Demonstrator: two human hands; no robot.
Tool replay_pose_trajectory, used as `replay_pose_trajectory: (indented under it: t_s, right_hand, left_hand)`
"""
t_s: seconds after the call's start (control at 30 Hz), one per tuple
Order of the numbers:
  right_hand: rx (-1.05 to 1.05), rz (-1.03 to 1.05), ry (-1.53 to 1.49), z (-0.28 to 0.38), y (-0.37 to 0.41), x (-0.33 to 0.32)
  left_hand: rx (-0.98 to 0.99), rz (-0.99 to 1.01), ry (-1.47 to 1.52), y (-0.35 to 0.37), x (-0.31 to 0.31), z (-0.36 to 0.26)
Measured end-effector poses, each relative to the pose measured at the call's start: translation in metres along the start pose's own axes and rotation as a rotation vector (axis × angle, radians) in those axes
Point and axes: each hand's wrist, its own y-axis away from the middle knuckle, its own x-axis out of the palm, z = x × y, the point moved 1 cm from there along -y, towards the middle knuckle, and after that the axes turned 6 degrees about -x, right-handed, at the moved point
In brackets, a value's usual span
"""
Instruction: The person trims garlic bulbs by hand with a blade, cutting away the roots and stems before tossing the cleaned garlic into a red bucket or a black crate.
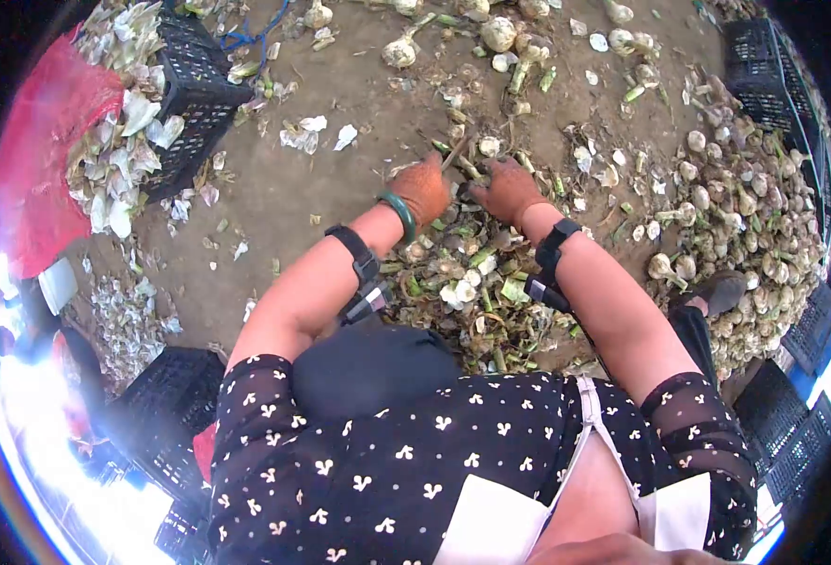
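My left hand (423,191), in an orange-brown glove, is closed near the middle of the ground with a green bangle at its wrist. A thin brown strip (456,153), perhaps a blade or dry stalk, sticks out by its fingers. My right hand (508,194), gloved alike, curls a little to the right, its fingers closed on a garlic stalk (472,170). Just beyond the fingers lies a pale garlic bulb (489,146). Beneath both hands spreads a heap of cut stalks and peelings (472,282). What sits inside my left fingers is hidden.
A large pile of garlic bulbs (754,217) covers the right side. More stalked garlic (498,35) lies ahead. At the left stands a black crate (194,94) with garlic skins and a red sack (39,179). Another black crate (759,66) is at far right.
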Motion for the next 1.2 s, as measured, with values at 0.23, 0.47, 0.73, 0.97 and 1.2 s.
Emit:
replay_pose_trajectory:
  t_s: [0.23, 0.47, 0.73, 0.97, 1.2]
  right_hand:
    - [0.380, -0.154, -0.558, -0.063, 0.012, -0.028]
    - [0.072, -1.724, -1.514, -0.162, 0.105, -0.231]
    - [0.382, -0.807, -0.011, -0.241, 0.015, -0.241]
    - [0.753, -0.325, -0.012, -0.260, -0.051, -0.215]
    - [0.441, -0.082, 0.168, -0.347, -0.076, -0.160]
  left_hand:
    - [-0.076, 0.144, -0.061, 0.008, 0.014, 0.001]
    - [-0.075, 0.093, -0.144, 0.011, 0.005, 0.019]
    - [0.064, 0.031, -0.244, 0.007, -0.035, 0.042]
    - [0.105, 0.100, -0.238, 0.032, -0.066, 0.051]
    - [-0.044, -0.145, 0.036, -0.022, -0.122, 0.075]
